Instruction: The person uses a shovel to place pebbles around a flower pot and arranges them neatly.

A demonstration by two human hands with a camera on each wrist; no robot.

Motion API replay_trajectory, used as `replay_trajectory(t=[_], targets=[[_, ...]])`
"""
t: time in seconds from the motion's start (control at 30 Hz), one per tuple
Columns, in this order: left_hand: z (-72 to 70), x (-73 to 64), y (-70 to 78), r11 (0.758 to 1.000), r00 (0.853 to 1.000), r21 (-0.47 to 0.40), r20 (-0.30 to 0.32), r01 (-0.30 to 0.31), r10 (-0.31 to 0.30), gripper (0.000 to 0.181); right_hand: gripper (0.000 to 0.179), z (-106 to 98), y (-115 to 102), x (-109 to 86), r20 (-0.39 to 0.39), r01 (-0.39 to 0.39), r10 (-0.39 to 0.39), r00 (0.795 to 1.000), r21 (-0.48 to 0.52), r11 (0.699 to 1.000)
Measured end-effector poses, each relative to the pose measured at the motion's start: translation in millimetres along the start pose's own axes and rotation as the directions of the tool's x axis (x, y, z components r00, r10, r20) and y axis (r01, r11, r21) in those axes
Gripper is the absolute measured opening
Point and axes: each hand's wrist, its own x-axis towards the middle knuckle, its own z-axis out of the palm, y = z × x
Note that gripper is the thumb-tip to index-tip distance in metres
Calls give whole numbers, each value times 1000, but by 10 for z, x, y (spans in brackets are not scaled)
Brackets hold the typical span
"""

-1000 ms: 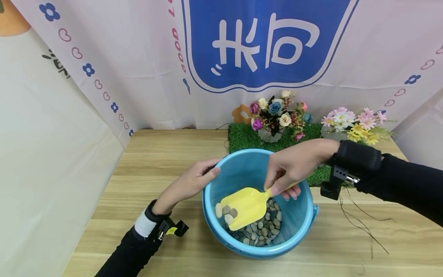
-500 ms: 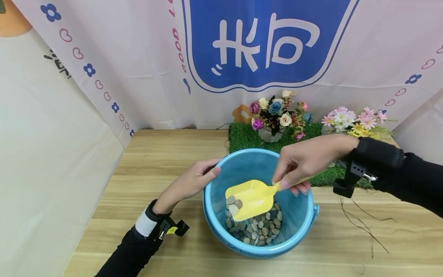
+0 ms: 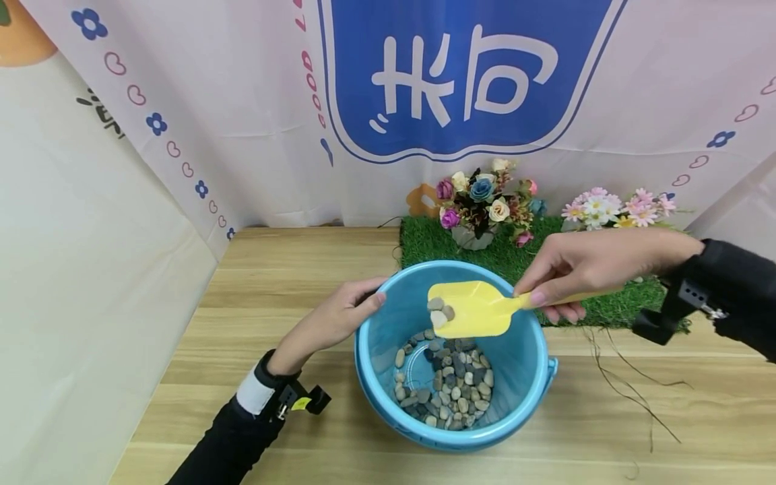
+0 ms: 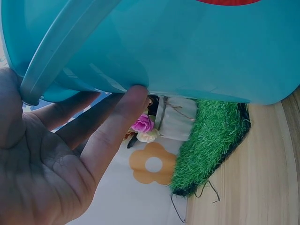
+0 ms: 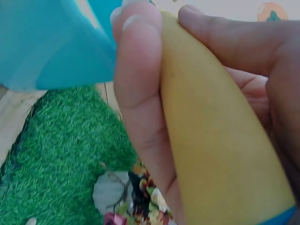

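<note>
A blue bucket stands on the table, with pebbles spread over part of its floor. My left hand holds its left rim, thumb over the edge; in the left wrist view the fingers lie against the outer wall. Between the thumb and fingers of my right hand is the handle of a yellow toy shovel. The blade hangs over the bucket's upper right part, carrying a few pebbles at its tip. In the right wrist view the thick yellow handle fills the grip.
Behind the bucket lies an artificial grass mat, bearing a pot of mixed roses and a pot of pink, white and yellow flowers. Loose dark threads lie on the wooden table at right. A printed curtain hangs behind.
My right hand has lifted the shovel up and to the right, away from the pebbles on the bucket floor, with a few pebbles staying on the blade. The left hand has kept its place.
</note>
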Motion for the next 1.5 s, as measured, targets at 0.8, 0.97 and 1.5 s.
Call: replay_trajectory(t=[0.8,0.97,1.5], targets=[[2,6,-4,1000,1000,-8,2,-1,1,36,30,40,536,-904,-326,-154,147,934,4,988],[4,3,-13,1000,1000,-6,0,-1,1,36,30,48,713,-988,-342,-127,125,931,15,992],[3,1,-32,1000,1000,-9,-7,8,-8,37,32,271,1197,-1089,-481,-383,363,798,61,922]])
